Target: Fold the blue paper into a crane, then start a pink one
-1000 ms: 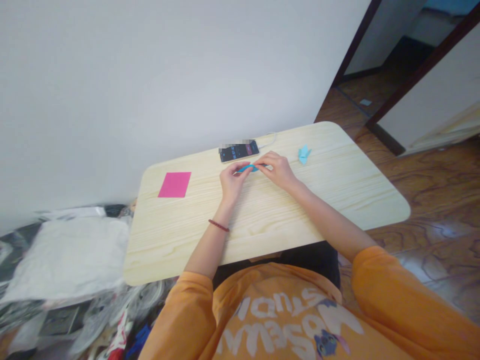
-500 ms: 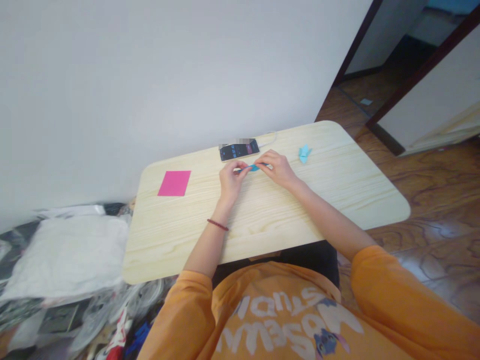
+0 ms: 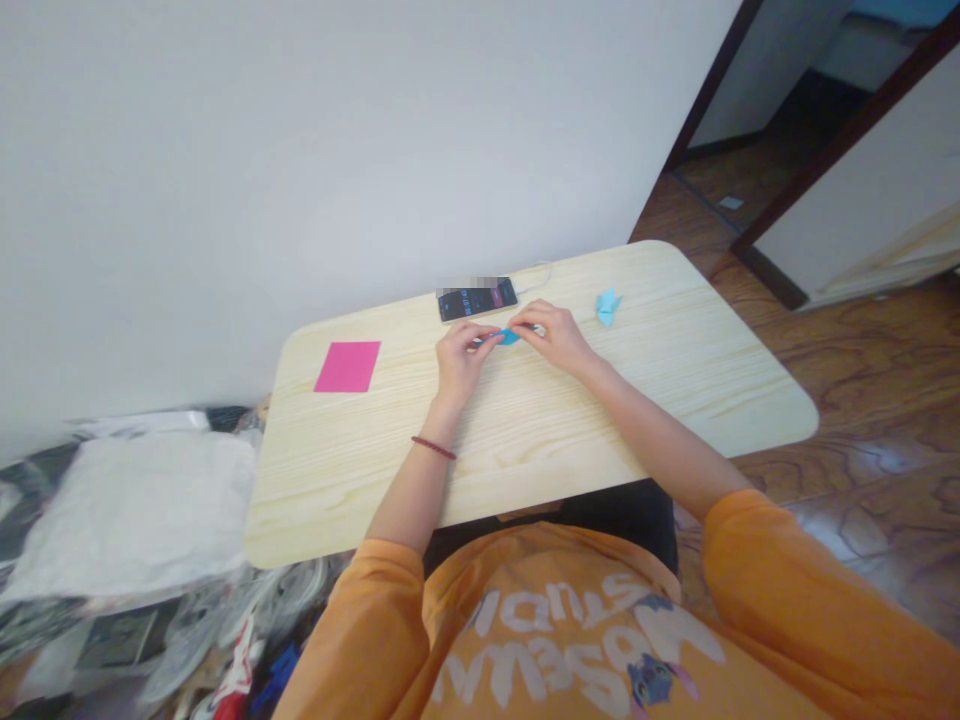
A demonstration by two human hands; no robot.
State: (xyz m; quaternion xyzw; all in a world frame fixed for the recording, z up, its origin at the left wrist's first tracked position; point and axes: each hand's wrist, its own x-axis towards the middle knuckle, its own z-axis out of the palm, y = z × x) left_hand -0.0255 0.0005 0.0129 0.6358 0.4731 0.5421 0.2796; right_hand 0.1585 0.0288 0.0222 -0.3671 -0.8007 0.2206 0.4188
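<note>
Two pinches, left hand (image 3: 459, 365) and right hand (image 3: 551, 338), on a little blue paper fold (image 3: 510, 337) just below the phone (image 3: 477, 300), feather-light and floppy, so best held by its edges.

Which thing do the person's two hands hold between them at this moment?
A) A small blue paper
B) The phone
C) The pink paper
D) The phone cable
A. The blue paper is pinched between the fingers of the left hand and the right hand, while the pink paper lies apart on the table.
</note>
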